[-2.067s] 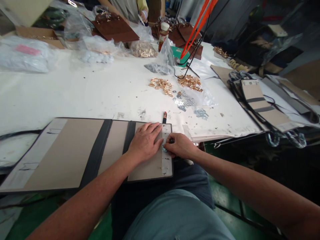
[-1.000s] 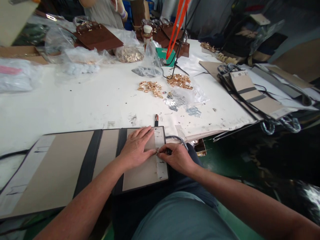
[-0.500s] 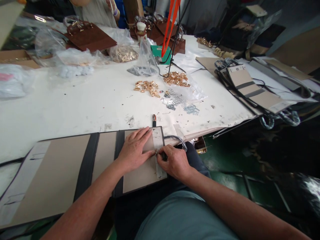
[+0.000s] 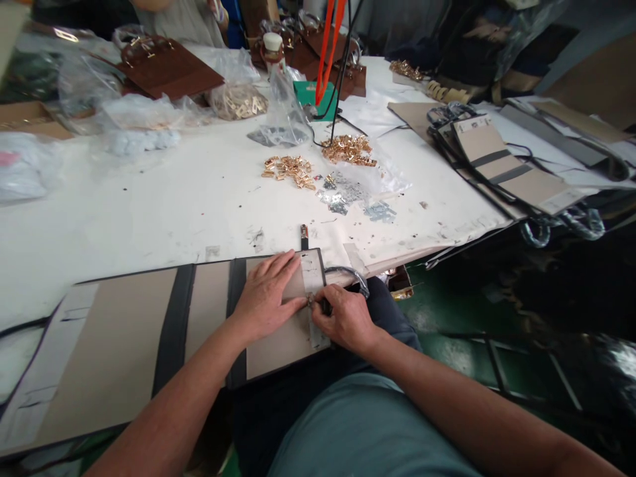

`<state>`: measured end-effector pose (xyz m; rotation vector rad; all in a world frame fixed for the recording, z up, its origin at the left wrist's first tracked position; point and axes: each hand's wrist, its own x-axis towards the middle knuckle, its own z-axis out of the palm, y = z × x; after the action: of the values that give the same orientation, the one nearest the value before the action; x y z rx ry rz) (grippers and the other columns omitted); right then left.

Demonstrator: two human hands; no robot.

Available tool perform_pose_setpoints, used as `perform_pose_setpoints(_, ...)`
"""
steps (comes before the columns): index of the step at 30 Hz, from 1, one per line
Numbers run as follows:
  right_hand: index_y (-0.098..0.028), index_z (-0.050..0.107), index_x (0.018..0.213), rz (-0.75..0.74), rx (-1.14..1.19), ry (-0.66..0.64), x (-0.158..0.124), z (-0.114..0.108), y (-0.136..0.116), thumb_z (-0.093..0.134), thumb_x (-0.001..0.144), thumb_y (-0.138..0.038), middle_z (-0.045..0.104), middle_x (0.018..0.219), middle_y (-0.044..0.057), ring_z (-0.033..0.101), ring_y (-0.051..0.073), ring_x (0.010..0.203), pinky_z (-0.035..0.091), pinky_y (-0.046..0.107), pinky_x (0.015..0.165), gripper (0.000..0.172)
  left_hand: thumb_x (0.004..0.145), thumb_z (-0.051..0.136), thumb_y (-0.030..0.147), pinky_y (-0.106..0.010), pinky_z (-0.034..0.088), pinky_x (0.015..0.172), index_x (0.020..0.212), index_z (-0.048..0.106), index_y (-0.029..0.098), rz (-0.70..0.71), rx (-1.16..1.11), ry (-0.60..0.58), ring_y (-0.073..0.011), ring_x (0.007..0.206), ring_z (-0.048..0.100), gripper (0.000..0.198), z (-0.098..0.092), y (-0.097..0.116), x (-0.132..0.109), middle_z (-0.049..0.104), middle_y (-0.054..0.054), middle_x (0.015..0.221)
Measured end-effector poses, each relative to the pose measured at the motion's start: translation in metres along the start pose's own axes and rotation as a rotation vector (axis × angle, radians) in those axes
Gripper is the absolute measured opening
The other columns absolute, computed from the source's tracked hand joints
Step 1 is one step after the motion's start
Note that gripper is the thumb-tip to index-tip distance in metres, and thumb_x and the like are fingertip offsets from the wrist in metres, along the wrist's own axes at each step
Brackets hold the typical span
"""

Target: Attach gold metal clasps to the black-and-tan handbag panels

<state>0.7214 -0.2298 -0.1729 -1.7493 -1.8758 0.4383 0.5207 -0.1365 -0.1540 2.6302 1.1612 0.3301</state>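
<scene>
An unfolded bag body (image 4: 124, 331), beige inside with black fold bands, lies along the table's front edge and partly over my lap. My left hand (image 4: 265, 295) rests flat on its right-hand panel, fingers stretched out. The left thumb reaches a tiny metallic piece at the pale strip (image 4: 312, 264) near the panel's edge. Right there, my right hand (image 4: 345, 318) is closed in a pinch; its fingers hide most of what they hold. A plastic-wrapped handle (image 4: 355, 275) sticks out beyond the panel. Just past the panel's far edge a black tab with a metal end (image 4: 305, 237) shows.
Gold-coloured fittings (image 4: 291, 171) and small silvery plates (image 4: 380, 211) lie in piles mid-table. Behind are plastic bags (image 4: 144, 119), a brown handbag (image 4: 173, 69) and a white-capped bottle (image 4: 273, 53). More bag bodies (image 4: 511, 165) are stacked at right. Another person (image 4: 181, 23) is across the table.
The camera view has shifted slightly. Both hands keep the same place on the panel, with the right fingers still pinched at the strip.
</scene>
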Motion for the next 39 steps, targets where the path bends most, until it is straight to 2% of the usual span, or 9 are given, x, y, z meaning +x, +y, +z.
perform_pose_setpoints(5, -0.022, 0.076, 0.095, -0.011, 0.228, -0.101, 0.006, -0.018, 0.005, 0.07, 0.088, -0.023, 0.076, 0.089, 0.0, 0.067, 0.015, 0.077, 0.045, 0.025, 0.073, 0.009, 0.092, 0.069, 0.044, -0.054, 0.036, 0.126, 0.16, 0.043, 0.021, 0.001, 0.015, -0.004, -0.034, 0.154, 0.039, 0.076, 0.001, -0.001, 0.0, 0.042, -0.011, 0.169)
perform_pose_setpoints(10, -0.019, 0.076, 0.076, 0.146, 0.395, -0.21, 0.024, -0.033, 0.004, 0.069, 0.093, -0.036, 0.065, 0.067, -0.003, 0.057, 0.013, 0.066, 0.038, 0.025, 0.063, 0.024, 0.094, 0.066, 0.051, -0.057, 0.035, 0.125, 0.16, 0.044, 0.023, -0.013, -0.024, 0.001, -0.0358, 0.154, 0.039, 0.076, 0.0, 0.0, 0.001, 0.042, -0.012, 0.169)
perform_pose_setpoints(16, -0.018, 0.072, 0.071, 0.182, 0.392, -0.179, 0.029, -0.028, 0.002, 0.07, 0.086, -0.026, 0.066, 0.067, -0.003, 0.057, 0.013, 0.065, 0.04, 0.025, 0.063, 0.016, 0.09, 0.071, 0.047, -0.057, 0.034, 0.126, 0.161, 0.042, 0.025, -0.028, -0.03, -0.005, -0.0359, 0.155, 0.037, 0.08, -0.002, 0.002, 0.0, 0.041, -0.01, 0.17)
perform_pose_setpoints(24, -0.02, 0.073, 0.072, 0.2, 0.197, -0.161, 0.025, -0.023, -0.004, 0.071, 0.087, -0.027, 0.067, 0.064, -0.002, 0.057, 0.015, 0.061, 0.038, 0.025, 0.061, 0.017, 0.088, 0.072, 0.045, -0.056, 0.034, 0.127, 0.159, 0.044, 0.024, -0.027, -0.032, 0.004, -0.0347, 0.154, 0.039, 0.079, -0.002, 0.003, 0.001, 0.043, -0.01, 0.168)
perform_pose_setpoints(29, -0.023, 0.074, 0.089, 0.194, 0.129, -0.11, 0.021, -0.024, -0.003, 0.076, 0.088, -0.031, 0.073, 0.077, -0.002, 0.061, 0.016, 0.067, 0.039, 0.026, 0.065, 0.008, 0.089, 0.071, 0.044, -0.054, 0.034, 0.127, 0.159, 0.044, 0.022, -0.021, -0.017, 0.005, -0.0334, 0.154, 0.038, 0.078, -0.002, 0.002, 0.001, 0.042, -0.01, 0.169)
perform_pose_setpoints(32, -0.024, 0.075, 0.096, 0.131, 0.178, -0.099, 0.018, -0.023, -0.002, 0.073, 0.09, -0.025, 0.074, 0.082, -0.001, 0.064, 0.016, 0.073, 0.041, 0.026, 0.069, 0.006, 0.089, 0.071, 0.043, -0.053, 0.034, 0.127, 0.159, 0.044, 0.021, -0.015, -0.008, 0.013, -0.0338, 0.154, 0.039, 0.077, -0.003, 0.002, 0.0, 0.042, -0.01, 0.169)
perform_pose_setpoints(35, -0.023, 0.076, 0.087, 0.089, 0.299, -0.123, 0.02, -0.027, -0.003, 0.072, 0.088, -0.019, 0.071, 0.077, -0.003, 0.062, 0.014, 0.071, 0.042, 0.025, 0.068, 0.006, 0.09, 0.068, 0.043, -0.055, 0.036, 0.126, 0.158, 0.045, 0.021, 0.0, 0.0, 0.033, -0.0351, 0.153, 0.041, 0.075, -0.002, -0.001, -0.001, 0.045, -0.011, 0.167)
perform_pose_setpoints(37, -0.022, 0.076, 0.081, 0.117, 0.429, -0.108, 0.027, -0.038, -0.003, 0.073, 0.085, -0.02, 0.066, 0.071, -0.003, 0.058, 0.013, 0.067, 0.042, 0.024, 0.064, 0.005, 0.092, 0.066, 0.044, -0.056, 0.039, 0.124, 0.159, 0.045, 0.023, 0.012, 0.006, 0.068, -0.0359, 0.151, 0.044, 0.074, 0.001, -0.007, -0.002, 0.047, -0.011, 0.166)
perform_pose_setpoints(39, -0.02, 0.075, 0.08, 0.17, 0.589, -0.01, 0.039, -0.057, 0.0, 0.073, 0.087, -0.028, 0.062, 0.066, -0.003, 0.054, 0.012, 0.06, 0.041, 0.024, 0.058, 0.01, 0.092, 0.067, 0.046, -0.056, 0.041, 0.123, 0.16, 0.043, 0.026, 0.027, 0.013, 0.104, -0.0363, 0.15, 0.045, 0.075, 0.005, -0.014, -0.002, 0.047, -0.01, 0.166)
